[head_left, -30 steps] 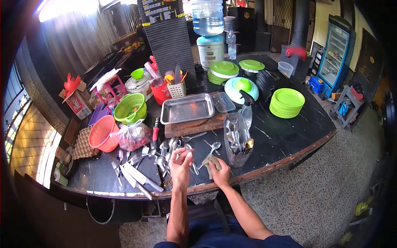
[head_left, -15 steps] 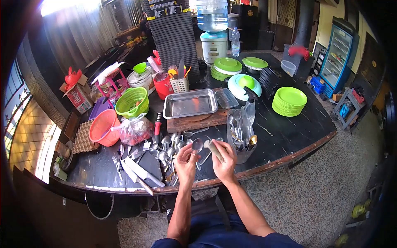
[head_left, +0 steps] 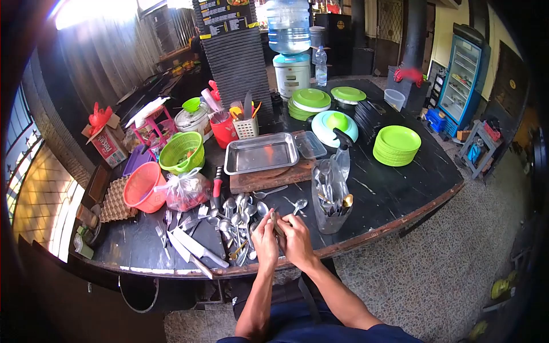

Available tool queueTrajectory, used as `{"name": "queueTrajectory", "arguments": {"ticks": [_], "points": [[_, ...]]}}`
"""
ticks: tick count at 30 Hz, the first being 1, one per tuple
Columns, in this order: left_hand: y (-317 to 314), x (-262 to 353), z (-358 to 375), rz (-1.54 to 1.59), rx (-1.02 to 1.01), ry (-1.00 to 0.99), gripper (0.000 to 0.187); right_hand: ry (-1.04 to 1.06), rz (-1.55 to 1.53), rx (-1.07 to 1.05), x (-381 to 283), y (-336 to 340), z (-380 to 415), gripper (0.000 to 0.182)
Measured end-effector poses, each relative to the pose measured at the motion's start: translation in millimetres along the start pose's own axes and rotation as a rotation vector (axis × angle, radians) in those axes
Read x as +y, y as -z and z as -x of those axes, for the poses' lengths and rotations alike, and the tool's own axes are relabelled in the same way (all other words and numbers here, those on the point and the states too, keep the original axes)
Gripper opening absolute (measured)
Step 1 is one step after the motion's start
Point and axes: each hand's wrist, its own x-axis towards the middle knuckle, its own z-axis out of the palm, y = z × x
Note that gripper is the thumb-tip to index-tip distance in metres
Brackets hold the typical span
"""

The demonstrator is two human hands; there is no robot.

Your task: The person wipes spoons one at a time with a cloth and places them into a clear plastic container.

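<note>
My left hand (head_left: 265,244) and my right hand (head_left: 297,242) meet above the table's front edge, both with fingers closed. Between them is a small greyish-brown cloth (head_left: 278,225), pinched by my right hand. The spoon in my left hand is mostly hidden by the cloth and fingers. Beside my left hand lies a loose pile of spoons and forks (head_left: 235,217). A single spoon (head_left: 299,204) rests on the table just beyond my right hand. To the right, a clear container (head_left: 333,222) holds upright cutlery.
Two large knives (head_left: 197,247) lie at the front left. Behind are a steel tray (head_left: 262,154) on a wooden board (head_left: 269,179), a bagged item (head_left: 189,190), a pink basket (head_left: 144,187) and a green basket (head_left: 182,153). Green plates (head_left: 397,146) are stacked at right.
My hands have come together, and the cloth now wraps over the spoon, which showed its bowl before. The spoon on the table beyond my right hand has come into view.
</note>
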Motion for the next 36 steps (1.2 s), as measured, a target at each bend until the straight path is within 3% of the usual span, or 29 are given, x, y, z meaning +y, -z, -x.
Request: {"name": "queueTrajectory", "arguments": {"ticks": [5, 8, 11, 12, 13, 15, 17, 19, 21, 22, 26, 31, 33, 34, 35, 36], "points": [[5, -6, -7, 0.129, -0.071, 0.038, 0.038, -0.045, -0.129, -0.026, 2, 5, 0, 0.03], [11, 1, -11, 0.159, -0.202, 0.085, 0.038, -0.188, -0.483, 0.0, 22, 6, -2, 0.026], [2, 0, -5, 0.291, -0.043, 0.064, 0.037, -0.577, -0.803, 0.23, 28, 0, -2, 0.025], [-4, 4, -3, 0.31, 0.008, 0.094, 0.033, -0.435, -0.633, 0.293, 29, 2, -7, 0.03], [-5, 1, -3, 0.311, 0.008, 0.093, 0.033, -0.433, -0.632, 0.294, 26, 2, -7, 0.03], [-5, -5, -1, 0.267, -0.047, 0.127, 0.028, -0.099, -0.26, 0.352, 14, 4, -7, 0.035], [-6, -4, 3, 0.263, -0.096, 0.142, 0.027, -0.01, -0.045, 0.208, 8, 4, 0, 0.054], [-14, -5, 6, 0.161, 0.004, 0.088, 0.03, -0.032, -0.052, 0.192, 6, 1, 6, 0.044], [-21, -12, 10, -0.085, 0.051, -0.136, 0.042, -0.052, -0.042, 0.139, 4, 0, 9, 0.036], [-12, -8, 14, -0.337, -0.07, -0.092, 0.057, -0.078, -0.032, 0.086, 2, 0, 11, 0.028], [-9, 1, 10, -0.448, -0.137, -0.188, 0.065, -0.198, -0.238, -0.013, -8, 16, 8, 0.013], [9, -14, -4, -0.474, -0.183, -0.254, 0.063, -0.217, -0.388, -0.054, 9, 11, 15, 0.019], [15, -14, -6, -0.334, -0.254, -0.152, 0.06, -0.336, -0.558, -0.062, 11, 16, 14, 0.017], [15, -12, -7, -0.299, -0.205, -0.145, 0.048, -0.434, -0.642, -0.033, 10, 19, 11, 0.017], [19, -14, -9, -0.3, -0.202, -0.145, 0.048, -0.505, -0.786, 0.087, 20, 9, 14, 0.019], [21, -10, -12, -0.207, -0.235, -0.1, 0.043, -0.421, -0.633, 0.17, 20, 13, 10, 0.02]]}}
